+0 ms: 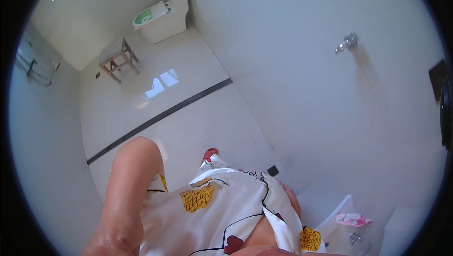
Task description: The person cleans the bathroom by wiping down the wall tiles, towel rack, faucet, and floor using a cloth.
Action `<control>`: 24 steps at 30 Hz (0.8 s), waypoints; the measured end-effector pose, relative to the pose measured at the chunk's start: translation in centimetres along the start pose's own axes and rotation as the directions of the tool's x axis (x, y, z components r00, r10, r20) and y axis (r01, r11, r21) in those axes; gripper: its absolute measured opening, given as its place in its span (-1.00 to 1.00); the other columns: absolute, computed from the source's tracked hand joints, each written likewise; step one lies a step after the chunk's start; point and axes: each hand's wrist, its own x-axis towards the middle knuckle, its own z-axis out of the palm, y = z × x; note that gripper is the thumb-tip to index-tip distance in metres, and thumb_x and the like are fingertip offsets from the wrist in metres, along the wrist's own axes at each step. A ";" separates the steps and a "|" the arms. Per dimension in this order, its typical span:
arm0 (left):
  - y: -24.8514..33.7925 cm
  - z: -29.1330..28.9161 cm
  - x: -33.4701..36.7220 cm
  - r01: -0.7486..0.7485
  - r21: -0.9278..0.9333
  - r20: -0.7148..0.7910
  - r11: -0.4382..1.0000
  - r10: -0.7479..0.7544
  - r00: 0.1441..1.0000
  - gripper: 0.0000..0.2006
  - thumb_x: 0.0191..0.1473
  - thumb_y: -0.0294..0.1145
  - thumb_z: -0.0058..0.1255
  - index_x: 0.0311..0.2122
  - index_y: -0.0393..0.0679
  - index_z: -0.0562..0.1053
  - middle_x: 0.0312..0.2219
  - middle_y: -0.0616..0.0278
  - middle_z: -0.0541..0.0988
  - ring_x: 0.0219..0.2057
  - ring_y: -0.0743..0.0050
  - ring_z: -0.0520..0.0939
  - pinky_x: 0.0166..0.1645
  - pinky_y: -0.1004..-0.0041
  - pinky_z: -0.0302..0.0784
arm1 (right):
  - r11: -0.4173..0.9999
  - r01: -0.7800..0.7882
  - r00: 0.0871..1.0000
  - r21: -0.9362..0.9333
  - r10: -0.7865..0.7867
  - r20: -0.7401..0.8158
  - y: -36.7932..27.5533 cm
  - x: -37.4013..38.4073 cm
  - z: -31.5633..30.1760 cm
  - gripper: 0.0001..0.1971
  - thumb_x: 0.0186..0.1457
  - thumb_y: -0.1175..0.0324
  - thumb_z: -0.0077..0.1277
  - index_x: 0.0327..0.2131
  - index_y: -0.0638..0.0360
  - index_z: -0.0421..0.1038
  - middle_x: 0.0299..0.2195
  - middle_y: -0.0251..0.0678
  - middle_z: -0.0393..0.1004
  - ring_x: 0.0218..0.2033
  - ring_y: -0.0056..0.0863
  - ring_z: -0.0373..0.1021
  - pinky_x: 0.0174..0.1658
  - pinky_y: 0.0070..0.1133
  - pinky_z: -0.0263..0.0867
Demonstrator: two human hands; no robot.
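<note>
My bent left arm rises in the lower left, elbow up toward the black floor strip. My left hand (106,245) is cut off by the lower edge, close to the camera, and its fingers do not show; whether it holds anything cannot be seen. Beside the arm is the white satin garment (188,227) I wear, with yellow and dark red patches and black lines. A little of my right arm shows past the garment's right side, but my right hand is out of sight. A red shoe (210,153) shows below the hem.
A wooden stool (118,57) stands near a white toilet (163,27) with a green-rimmed seat. A black strip (160,116) crosses the tiled floor. On the right wall is a metal tap (348,43). A basin with a faucet (358,243) and pink cloth (354,219) lies lower right.
</note>
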 end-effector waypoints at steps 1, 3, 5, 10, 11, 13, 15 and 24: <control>0.2 -0.5 -0.7 -0.056 0.055 -0.027 0.997 0.057 0.998 -0.57 0.05 -0.49 -0.19 0.08 0.06 0.30 -0.39 0.41 0.50 -0.51 0.66 0.44 -0.61 0.63 0.25 | 1.000 0.009 1.000 0.023 -0.008 -0.019 0.3 -0.1 0.4 -0.59 0.22 0.25 -0.32 0.03 0.32 0.22 0.03 -0.22 0.30 0.06 -0.47 0.23 0.19 -0.60 -0.01; -0.2 -1.0 -0.7 -0.125 0.063 -0.042 0.990 0.128 0.991 -0.54 0.04 -0.51 -0.21 0.10 0.02 0.28 -0.42 0.36 0.51 -0.56 0.64 0.43 -0.66 0.66 0.22 | 0.995 0.048 0.997 0.082 -0.043 -0.062 2.1 -0.4 -0.2 -0.59 0.22 0.25 -0.33 0.03 0.32 0.22 0.02 -0.22 0.31 0.06 -0.48 0.23 0.19 -0.61 -0.01; -0.4 -1.6 -0.7 -0.101 -0.008 -0.214 0.995 0.097 0.972 -0.55 0.03 -0.51 -0.22 0.08 -0.05 0.30 -0.47 0.32 0.50 -0.60 0.57 0.45 -0.67 0.64 0.26 | 0.991 0.133 0.983 0.014 -0.130 -0.129 3.5 0.2 -2.0 -0.59 0.22 0.22 -0.28 -0.01 0.37 0.23 0.02 -0.21 0.29 0.05 -0.52 0.22 0.15 -0.63 0.07; -1.1 -8.5 -1.4 0.014 -0.307 0.056 0.952 0.004 0.998 -0.65 -0.05 -0.57 -0.14 -0.09 -0.10 0.41 -0.46 0.28 0.50 -0.57 0.54 0.50 -0.64 0.59 0.34 | 0.981 0.074 0.995 0.181 -0.060 -0.082 1.9 1.1 4.2 -0.62 0.25 0.29 -0.31 0.00 0.42 0.19 0.01 -0.17 0.30 0.04 -0.49 0.24 0.12 -0.65 0.14; -1.7 -9.4 -1.6 -0.037 -0.382 0.029 0.923 0.052 0.998 -0.69 -0.08 -0.59 -0.11 -0.17 -0.11 0.44 -0.46 0.28 0.50 -0.57 0.53 0.51 -0.63 0.58 0.36 | 0.909 0.048 0.996 0.413 -0.010 -0.093 2.4 2.3 4.3 -0.62 0.23 0.27 -0.27 -0.02 0.39 0.22 -0.01 -0.19 0.32 0.01 -0.48 0.27 0.08 -0.64 0.18; -3.8 -10.3 -0.8 0.081 -0.346 0.058 0.935 -0.065 0.996 -0.75 -0.12 -0.60 -0.09 -0.26 -0.13 0.45 -0.47 0.30 0.49 -0.57 0.55 0.51 -0.63 0.58 0.38 | 0.971 -0.008 1.000 0.238 0.005 0.011 5.7 6.7 -1.6 -0.59 0.14 0.32 -0.24 0.02 0.37 0.15 0.04 -0.12 0.28 -0.04 -0.48 0.33 0.12 -0.52 0.14; -6.7 -11.4 -2.0 0.181 -0.330 0.089 0.927 -0.160 0.983 -0.81 -0.15 -0.61 -0.06 -0.35 -0.15 0.45 -0.47 0.31 0.49 -0.56 0.56 0.52 -0.63 0.58 0.40 | 0.979 -0.044 0.996 0.197 0.059 -0.069 4.6 7.2 1.1 -0.65 0.16 0.25 -0.18 -0.04 0.25 0.28 -0.09 -0.20 0.39 -0.15 -0.37 0.38 -0.15 -0.56 0.34; -21.0 -6.1 0.1 -0.098 -0.747 -0.026 0.658 0.118 0.993 -0.88 -0.17 -0.48 0.07 -0.42 -0.12 0.46 -0.47 0.36 0.52 -0.55 0.65 0.53 -0.50 0.50 0.57 | 0.973 0.107 0.882 0.206 0.003 -0.472 12.1 4.5 -1.8 -0.54 0.13 -0.03 -0.22 -0.04 0.08 0.26 -0.37 -0.23 0.48 -0.57 -0.50 0.41 -0.66 -0.60 0.33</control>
